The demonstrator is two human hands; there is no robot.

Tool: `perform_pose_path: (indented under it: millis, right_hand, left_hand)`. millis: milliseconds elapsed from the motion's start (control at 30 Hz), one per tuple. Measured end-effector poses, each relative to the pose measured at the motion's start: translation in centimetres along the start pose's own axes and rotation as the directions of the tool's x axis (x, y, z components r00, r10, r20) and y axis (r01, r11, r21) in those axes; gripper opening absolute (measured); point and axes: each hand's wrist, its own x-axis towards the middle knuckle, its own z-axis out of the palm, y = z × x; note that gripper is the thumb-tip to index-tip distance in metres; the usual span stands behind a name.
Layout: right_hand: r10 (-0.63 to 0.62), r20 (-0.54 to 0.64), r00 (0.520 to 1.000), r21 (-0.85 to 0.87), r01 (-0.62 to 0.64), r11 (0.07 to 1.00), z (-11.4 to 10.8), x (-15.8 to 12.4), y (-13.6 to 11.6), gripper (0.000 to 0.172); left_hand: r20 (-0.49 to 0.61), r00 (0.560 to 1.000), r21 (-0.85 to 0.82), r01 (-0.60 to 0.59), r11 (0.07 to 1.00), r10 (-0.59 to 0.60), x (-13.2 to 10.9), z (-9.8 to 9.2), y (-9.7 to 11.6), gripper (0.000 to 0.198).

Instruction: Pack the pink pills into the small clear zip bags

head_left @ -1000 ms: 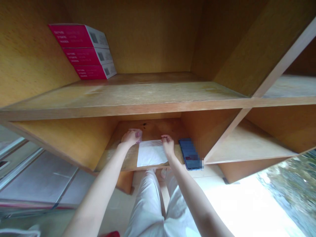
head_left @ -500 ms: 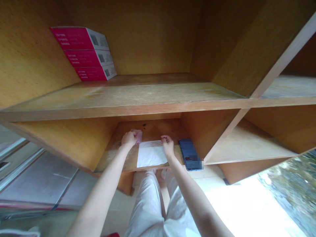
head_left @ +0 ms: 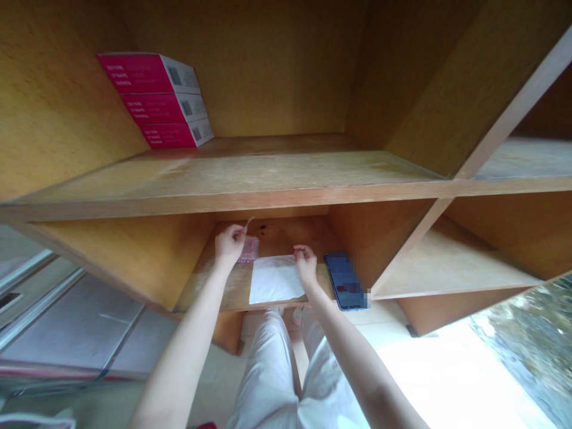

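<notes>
My left hand (head_left: 230,241) is closed in a pinch on a small thin pinkish strip (head_left: 248,224), which sticks up past the fingertips. Just below those fingers a pink, see-through packet (head_left: 249,250) lies on the lower shelf, partly covered by the hand. A white sheet of paper (head_left: 274,281) rests flat to the right of the packet. Over its upper right corner is my right hand (head_left: 305,262), fingers curled and the thumb near the fingertips. Whether anything small sits between them I cannot make out.
A dark smartphone (head_left: 345,280) lies right of the paper, near the shelf's front edge. Above, a thick wooden shelf board (head_left: 268,193) overhangs the compartment. Three stacked red-and-white boxes (head_left: 156,107) stand on the upper shelf at left. Wooden dividers (head_left: 379,238) bound the right side.
My left hand has lifted slightly up from the pink packet, and a thin strip now shows in its fingers. The packet stays on the shelf. My right hand has barely moved.
</notes>
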Motion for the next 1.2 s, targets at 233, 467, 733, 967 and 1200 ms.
perform_pose_path:
  millis: [233, 467, 733, 967, 1200]
  right_hand:
    - [0.008, 0.046, 0.999, 0.182, -0.016, 0.983, 0.7, -0.1, -2.1, 0.026]
    - [0.140, 0.341, 0.930, 0.096, -0.182, 0.979, 1.6, -1.5, -3.3, 0.017]
    - [0.194, 0.336, 0.921, 0.120, -0.247, 0.962, 1.9, -2.8, -0.9, 0.017]
    - [0.076, 0.361, 0.930, -0.046, -0.063, 0.997, 1.4, -2.9, 0.0, 0.023]
    - [0.043, 0.382, 0.923, -0.004, -0.044, 0.999, 1.7, -3.0, 0.8, 0.022]
  left_hand:
    - [0.375, 0.925, -0.637, 0.299, 0.711, -0.053, -2.9, 0.1, 2.6, 0.031]
    - [0.484, 0.868, -0.649, 0.444, 0.617, -0.116, -5.3, 1.9, 1.9, 0.037]
    - [0.200, 0.959, -0.516, 0.276, 0.811, -0.199, -6.8, 3.8, -0.6, 0.024]
    - [-0.078, 0.989, -0.101, 0.121, 0.987, -0.129, -7.6, 5.1, -1.2, 0.016]
    - [-0.042, 0.997, 0.115, -0.057, 0.992, 0.062, -8.4, 4.2, 1.5, 0.004]
